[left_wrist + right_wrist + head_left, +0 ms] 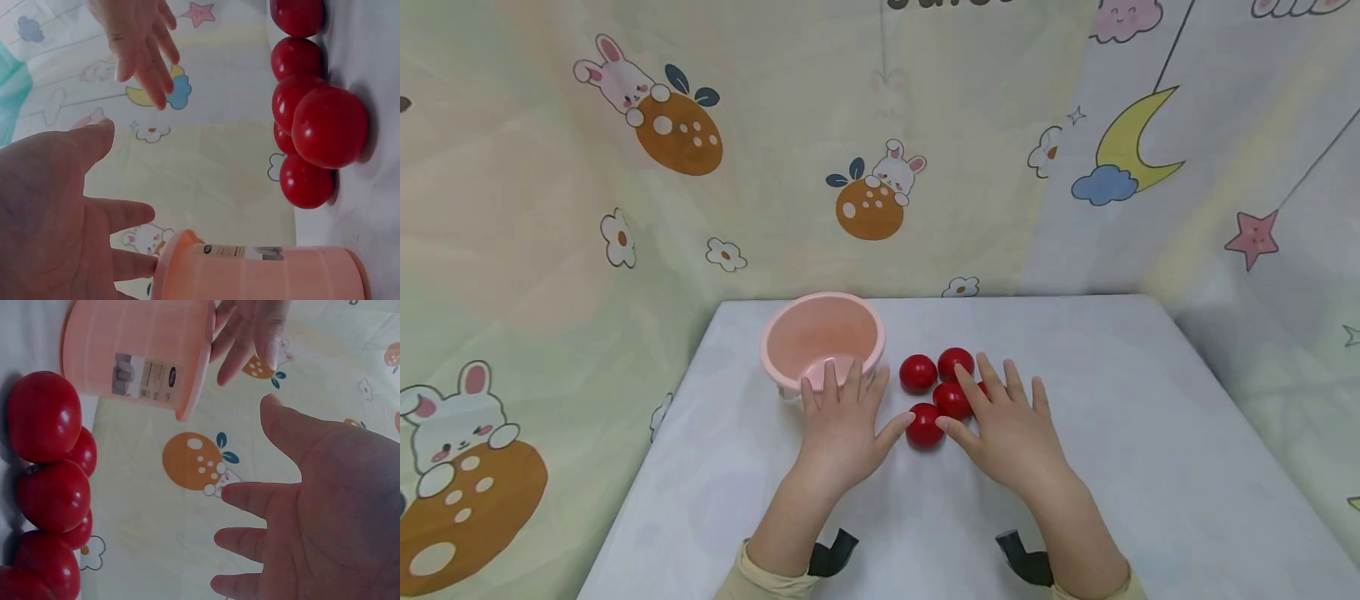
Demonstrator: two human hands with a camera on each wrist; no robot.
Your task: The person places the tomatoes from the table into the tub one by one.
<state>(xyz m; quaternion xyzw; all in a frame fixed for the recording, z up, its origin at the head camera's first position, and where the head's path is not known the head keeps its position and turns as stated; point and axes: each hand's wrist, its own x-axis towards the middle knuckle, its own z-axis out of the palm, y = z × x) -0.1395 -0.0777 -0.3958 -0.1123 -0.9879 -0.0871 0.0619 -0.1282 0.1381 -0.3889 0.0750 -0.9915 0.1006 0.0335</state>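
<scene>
My left hand [842, 433] is held out with its fingers spread, its fingertips in front of the near rim of a pink plastic tub [778, 358]. Whether they touch that rim I cannot tell. Fingers also apart, my right hand [1015, 433] hovers over the right side of a cluster of several round, glossy red tomatoes [924, 427]. It partly hides some of them in the head view. Both palms look bare in the wrist views, with the left hand [56, 206] level with the tub's rim and the right hand [331, 506] away from the tomatoes [53, 495].
The tub and tomatoes stand on a white-covered table [1150, 467], the tub at the back left. A printed curtain [775, 192] with rabbits, flowers and a moon hangs behind and along both sides. A label [144, 378] is stuck on the tub.
</scene>
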